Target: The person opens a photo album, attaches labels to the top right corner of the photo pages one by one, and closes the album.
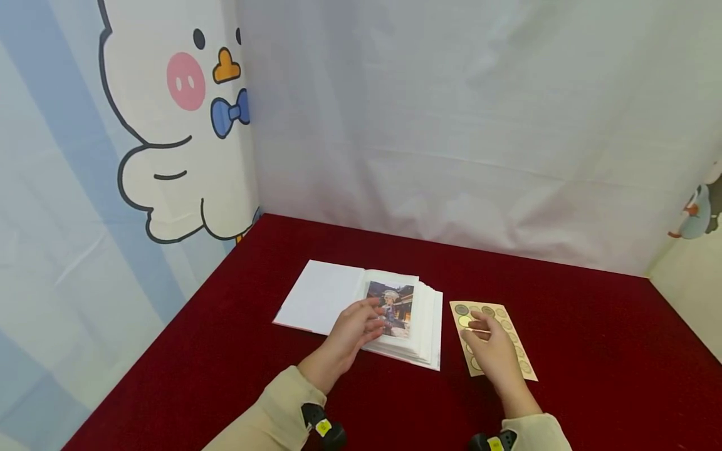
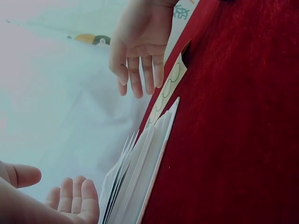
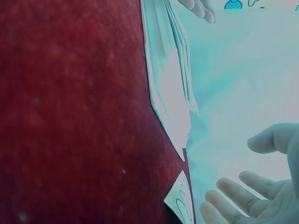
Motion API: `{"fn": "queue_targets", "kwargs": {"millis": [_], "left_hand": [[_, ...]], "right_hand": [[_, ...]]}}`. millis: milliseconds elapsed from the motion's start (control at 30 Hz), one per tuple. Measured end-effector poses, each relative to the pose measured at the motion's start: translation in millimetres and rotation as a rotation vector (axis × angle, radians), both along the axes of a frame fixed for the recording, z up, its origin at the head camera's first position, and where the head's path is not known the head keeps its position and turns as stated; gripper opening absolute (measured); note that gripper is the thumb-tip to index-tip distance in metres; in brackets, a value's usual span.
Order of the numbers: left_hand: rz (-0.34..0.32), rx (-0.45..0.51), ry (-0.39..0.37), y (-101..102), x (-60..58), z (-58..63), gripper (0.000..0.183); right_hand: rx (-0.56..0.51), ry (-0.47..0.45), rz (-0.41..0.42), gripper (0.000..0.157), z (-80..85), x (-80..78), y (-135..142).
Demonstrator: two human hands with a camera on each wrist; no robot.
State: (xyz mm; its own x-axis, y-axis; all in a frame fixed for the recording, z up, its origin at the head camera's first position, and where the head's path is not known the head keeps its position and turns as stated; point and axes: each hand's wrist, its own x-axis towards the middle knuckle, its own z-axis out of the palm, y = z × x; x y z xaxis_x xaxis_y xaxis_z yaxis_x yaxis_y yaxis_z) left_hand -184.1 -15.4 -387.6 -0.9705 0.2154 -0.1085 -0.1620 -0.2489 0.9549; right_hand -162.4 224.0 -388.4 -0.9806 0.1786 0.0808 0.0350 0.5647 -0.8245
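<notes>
An open photo album (image 1: 324,294) lies on the red cloth, its blank white inside cover to the left. On the right page a photo (image 1: 403,300) shows a person in a pale headdress outdoors. My left hand (image 1: 352,329) is over that page, fingers relaxed and partly covering the photo; the left wrist view shows nothing in it. A cream sheet of round stickers (image 1: 499,313) lies right of the album. Above this sheet is my right hand (image 1: 496,351), fingers loosely bent and thumb apart. Empty fingers of this right hand (image 3: 252,200) show in the right wrist view.
A dark red cloth (image 1: 592,332) covers the table. Behind it hangs a pale curtain (image 1: 451,125), and on the left a printed curtain (image 1: 51,250) with a cartoon bird. Each wrist carries a black strap (image 1: 313,413) with a small device.
</notes>
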Motion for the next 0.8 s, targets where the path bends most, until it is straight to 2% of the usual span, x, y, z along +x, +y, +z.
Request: {"fn": "queue_targets", "kwargs": {"millis": [500,800], "left_hand": [[-0.037,-0.010,-0.018,14.0,-0.8,4.0,0.050],[-0.080,-0.009,-0.044,21.4,-1.5,5.7,0.049]], "right_hand": [[-0.007,-0.007,-0.047,0.046,5.5,3.0,11.9],[-0.014,-0.016,-0.106,0.044,4.7,4.8,18.9]]}}
